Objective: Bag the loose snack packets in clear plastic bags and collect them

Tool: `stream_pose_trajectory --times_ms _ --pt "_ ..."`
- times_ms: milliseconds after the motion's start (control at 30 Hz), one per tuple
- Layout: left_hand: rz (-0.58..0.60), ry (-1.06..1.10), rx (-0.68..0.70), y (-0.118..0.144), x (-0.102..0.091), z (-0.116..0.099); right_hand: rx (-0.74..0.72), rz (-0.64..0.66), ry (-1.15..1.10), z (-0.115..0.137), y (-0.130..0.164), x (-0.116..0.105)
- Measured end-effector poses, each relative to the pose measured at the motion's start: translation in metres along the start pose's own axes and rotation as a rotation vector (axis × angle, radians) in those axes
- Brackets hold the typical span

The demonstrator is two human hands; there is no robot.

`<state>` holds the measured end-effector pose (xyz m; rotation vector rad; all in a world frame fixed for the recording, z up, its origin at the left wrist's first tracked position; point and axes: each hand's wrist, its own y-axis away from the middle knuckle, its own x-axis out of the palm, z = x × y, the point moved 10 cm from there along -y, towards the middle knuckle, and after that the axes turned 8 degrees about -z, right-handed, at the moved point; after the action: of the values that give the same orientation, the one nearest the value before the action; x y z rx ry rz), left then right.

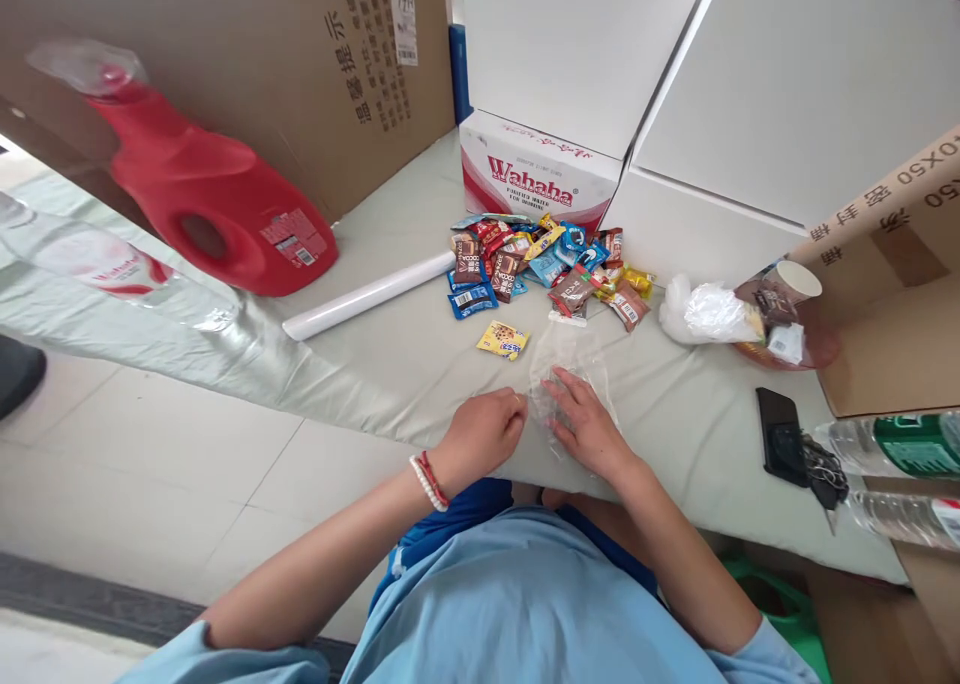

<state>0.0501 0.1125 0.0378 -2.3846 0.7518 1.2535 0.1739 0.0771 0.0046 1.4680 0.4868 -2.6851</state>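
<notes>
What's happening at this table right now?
A person in a light blue shirt is handling a clear plastic bag lying on the grey-covered table. The right hand lies flat on the bag and the left hand, fingers curled, is at its edge. Just beyond the bag lies a pile of small snack packets, with one yellow packet apart from it. A white roll and a red jug lie to the left.

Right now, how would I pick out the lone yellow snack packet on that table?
Start at the red-and-white Wahaha box at the back of the table, then come down to the heap of snack packets before it. The yellow packet lies apart, nearer the hands, alone on the cloth and showing a cookie.
</notes>
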Motion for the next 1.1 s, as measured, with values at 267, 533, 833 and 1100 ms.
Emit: stream_pose_trajectory --times_ms 267,533,833,1100 --pt "-0.115 0.068 -0.327 -0.046 0.021 0.031 0.114 -0.08 0.025 -0.032 0.019 0.008" --pt "-0.006 0.202 -0.49 0.002 0.025 0.093 0.152 -0.025 0.186 -0.05 0.033 0.016" --pt "-0.246 -0.005 0.072 -0.025 -0.029 -0.033 0.123 0.083 0.263 -0.035 0.024 0.02" --pt "-0.104 -0.281 0.149 -0.078 0.056 -0.022 0.156 -0.007 0.224 -0.047 0.049 0.004"
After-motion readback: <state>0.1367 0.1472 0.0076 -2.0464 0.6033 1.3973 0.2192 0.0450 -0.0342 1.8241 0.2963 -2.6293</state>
